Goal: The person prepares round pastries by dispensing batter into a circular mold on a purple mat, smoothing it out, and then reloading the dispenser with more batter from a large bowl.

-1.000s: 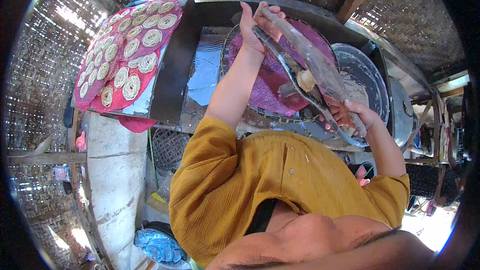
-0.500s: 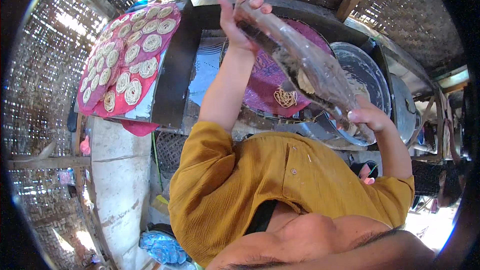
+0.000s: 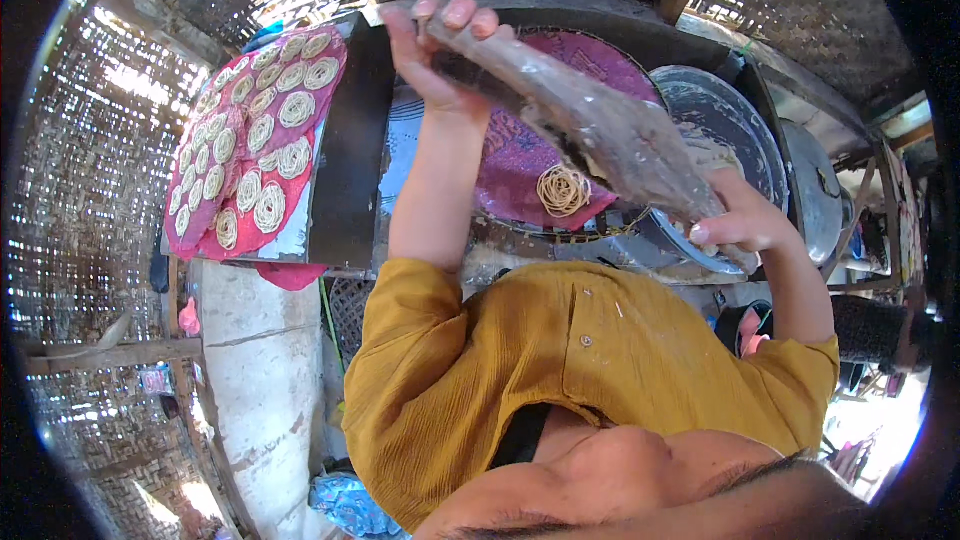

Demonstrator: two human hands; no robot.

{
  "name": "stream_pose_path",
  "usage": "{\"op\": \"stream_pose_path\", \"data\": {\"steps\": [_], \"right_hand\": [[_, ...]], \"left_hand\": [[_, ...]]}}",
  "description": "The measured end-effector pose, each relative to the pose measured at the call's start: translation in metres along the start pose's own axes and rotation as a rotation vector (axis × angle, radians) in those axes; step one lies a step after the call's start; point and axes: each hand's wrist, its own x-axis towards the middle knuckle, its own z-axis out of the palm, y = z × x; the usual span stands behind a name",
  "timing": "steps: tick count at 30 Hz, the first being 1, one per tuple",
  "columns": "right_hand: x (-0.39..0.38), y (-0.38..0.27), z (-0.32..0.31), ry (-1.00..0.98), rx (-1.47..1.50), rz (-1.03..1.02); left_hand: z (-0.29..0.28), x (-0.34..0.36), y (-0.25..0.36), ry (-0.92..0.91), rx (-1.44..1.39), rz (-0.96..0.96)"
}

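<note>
My left hand (image 3: 440,55) grips the upper-left end of a long, weathered, grey wooden tool (image 3: 600,130) with a dark underside, its fingers wrapped over the edge. My right hand (image 3: 730,215) holds the lower-right end, thumb along the side. The tool slants over a round tray lined with purple cloth (image 3: 500,175), on which a coil of pale noodles (image 3: 562,190) lies below the tool. To the right, partly under the tool, is a metal basin (image 3: 755,130) smeared white, with pale dough inside.
Pink and purple cloths (image 3: 230,240) bearing several noodle coils (image 3: 295,110) lie at the left on a dark-edged counter (image 3: 350,140). A metal pot (image 3: 810,155) stands at the right. Woven bamboo walls (image 3: 80,190) surround the counter. A blue bag (image 3: 350,500) lies low left.
The wooden tool and my left hand have moved up and left, and the tool now lies flatter with its halves together. A noodle coil has appeared on the purple cloth beneath it.
</note>
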Motion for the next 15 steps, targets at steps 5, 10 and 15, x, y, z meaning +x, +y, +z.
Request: {"op": "stream_pose_path", "data": {"steps": [5, 10, 15], "right_hand": [[-0.003, 0.027, 0.003, -0.063, 0.065, -0.045], [-0.016, 0.037, -0.003, -0.034, 0.042, 0.019], [-0.019, 0.049, -0.010, 0.018, 0.094, 0.031]], "left_hand": [[0.012, -0.016, -0.003, -0.017, 0.010, -0.061], [0.002, -0.025, -0.027, 0.047, -0.016, -0.091], [0.005, -0.016, -0.045, 0.518, 0.103, -0.352]]}}
